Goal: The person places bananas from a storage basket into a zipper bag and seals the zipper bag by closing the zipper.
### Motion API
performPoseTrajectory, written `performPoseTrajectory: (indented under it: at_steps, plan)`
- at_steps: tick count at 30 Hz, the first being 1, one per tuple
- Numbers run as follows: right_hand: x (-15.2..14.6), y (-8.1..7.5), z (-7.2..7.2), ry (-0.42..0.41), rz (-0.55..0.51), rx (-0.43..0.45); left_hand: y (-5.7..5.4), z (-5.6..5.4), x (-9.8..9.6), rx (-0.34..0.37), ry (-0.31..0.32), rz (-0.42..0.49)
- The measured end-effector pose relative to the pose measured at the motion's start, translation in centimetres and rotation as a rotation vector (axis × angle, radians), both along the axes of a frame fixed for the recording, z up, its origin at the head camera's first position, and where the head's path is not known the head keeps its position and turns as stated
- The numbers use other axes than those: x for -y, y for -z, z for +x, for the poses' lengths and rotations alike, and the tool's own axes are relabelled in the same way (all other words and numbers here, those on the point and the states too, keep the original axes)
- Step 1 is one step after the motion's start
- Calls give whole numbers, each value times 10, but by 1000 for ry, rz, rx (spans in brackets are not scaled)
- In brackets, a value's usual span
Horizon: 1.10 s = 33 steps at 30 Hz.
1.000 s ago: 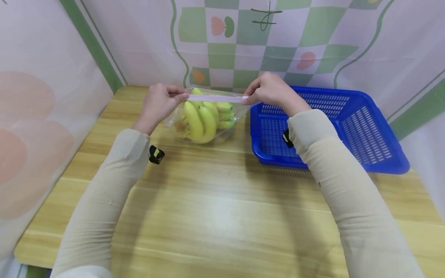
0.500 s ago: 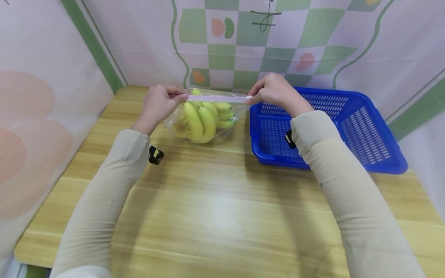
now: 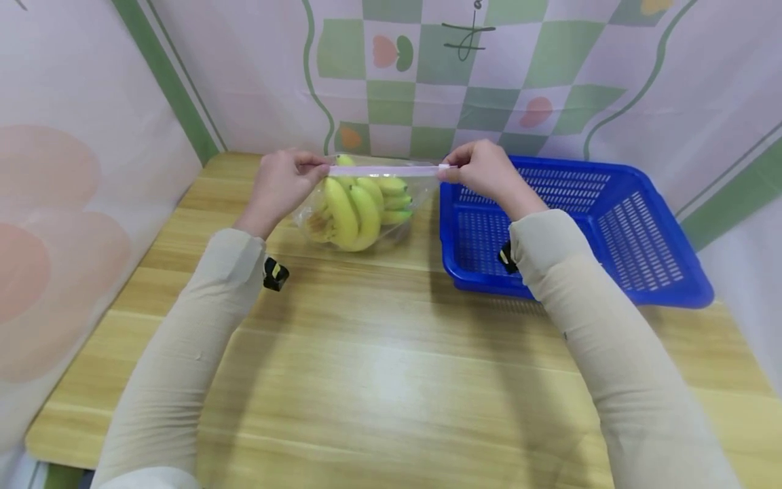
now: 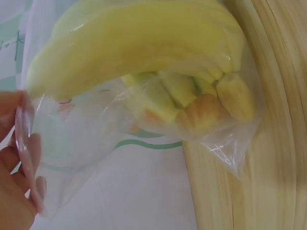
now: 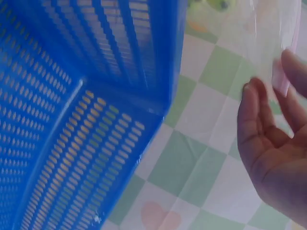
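Observation:
Several yellow bananas [image 3: 357, 214] with greenish tips lie inside a clear zip bag [image 3: 421, 185], near the table's far edge. My left hand [image 3: 284, 185] pinches the left end of the bag's pale pink zip strip [image 3: 385, 170]. At the opposite end, my right hand [image 3: 485, 175] pinches the strip at its small white slider [image 3: 444, 166]. The strip runs taut and level between the two hands. In the left wrist view, the fingertips [image 4: 9, 158] grip the bag's edge, and brown banana stems [image 4: 206, 112] show through the plastic.
A blue perforated plastic basket [image 3: 447, 251] stands at the right, partly behind my right forearm. Behind the wooden table [image 3: 366, 380] hangs a checkered green and white cloth [image 3: 391, 98]. A small black device [image 3: 275, 274] is at my left wrist.
My right hand has slid a little to the right along the zip strip, and the white slider has moved that way too. My left hand keeps its hold at the left end.

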State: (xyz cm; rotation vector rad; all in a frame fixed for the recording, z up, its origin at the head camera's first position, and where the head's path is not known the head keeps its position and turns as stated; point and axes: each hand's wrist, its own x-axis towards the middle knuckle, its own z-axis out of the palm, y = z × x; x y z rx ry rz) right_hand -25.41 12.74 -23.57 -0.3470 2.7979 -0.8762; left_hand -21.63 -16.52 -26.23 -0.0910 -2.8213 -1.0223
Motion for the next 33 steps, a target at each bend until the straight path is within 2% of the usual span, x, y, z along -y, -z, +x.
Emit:
performPoseTrajectory:
  at_steps: [4, 7, 10, 12, 14, 17, 20, 22, 25, 28, 33]
  plan:
    - [5, 9, 2, 34, -71, -2, 5, -2, 5, -32, 17, -3]
    - [7, 13, 3, 49, -116, 12, 7, -2, 8, -17, 33, 6]
    - [10, 16, 5, 64, -153, 23, 8, -2, 9, -9, 41, -29]
    - [13, 17, 6, 92, -189, 20, 9, -2, 9, -20, 27, -60]
    - [17, 17, 7, 128, -219, 18, 11, -2, 8, -39, -15, -70]
    - [24, 18, 10, 177, -261, 20, 16, 0, 7, -36, -131, 19]
    - [30, 18, 12, 204, -286, 42, 21, 0, 6, 9, -239, 168]
    - [33, 18, 13, 214, -299, 48, 24, 0, 5, 51, -281, 249]
    - [36, 18, 15, 214, -282, 63, 26, 0, 5, 90, -297, 313]
    - [38, 18, 16, 208, -270, 83, 27, 1, 5, 92, -295, 341]
    - [41, 17, 18, 225, -332, 133, 30, 1, 4, 61, -254, 316]
